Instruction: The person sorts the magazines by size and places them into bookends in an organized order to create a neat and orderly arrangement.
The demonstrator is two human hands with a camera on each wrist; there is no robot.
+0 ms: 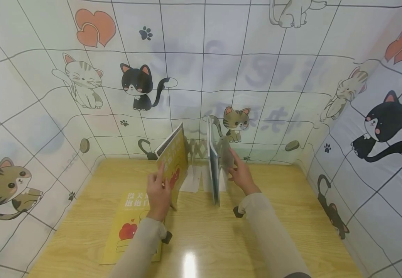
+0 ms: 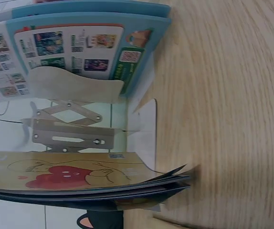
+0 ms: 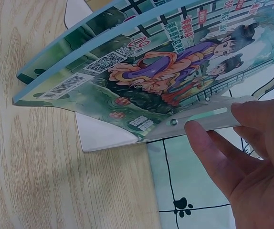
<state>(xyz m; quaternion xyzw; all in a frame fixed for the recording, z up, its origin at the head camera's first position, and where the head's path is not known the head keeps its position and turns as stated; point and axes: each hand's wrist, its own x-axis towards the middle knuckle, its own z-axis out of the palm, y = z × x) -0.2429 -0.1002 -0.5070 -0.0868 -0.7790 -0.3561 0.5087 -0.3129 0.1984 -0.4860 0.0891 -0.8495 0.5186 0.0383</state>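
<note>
My left hand (image 1: 158, 195) grips a yellow booklet (image 1: 173, 164) standing on its edge with thin dark-edged ones behind it. It stands at the left side of a white metal expandable bookend (image 2: 72, 136) with crossed slats. At the bookend's right end plate (image 3: 211, 114), my right hand (image 3: 266, 157) holds the plate's edge with thumb and fingers. Blue-edged magazines (image 1: 213, 166) stand upright inside the bookend, close to that plate; their illustrated cover (image 3: 175, 67) shows in the right wrist view. Only a sliver of the left hand appears in the left wrist view.
Another yellow booklet (image 1: 121, 227) lies flat on the wooden table (image 1: 201, 231), partly under the left forearm. A cat-patterned cloth (image 1: 201, 69) rises behind the table and along both sides, near the bookend's back.
</note>
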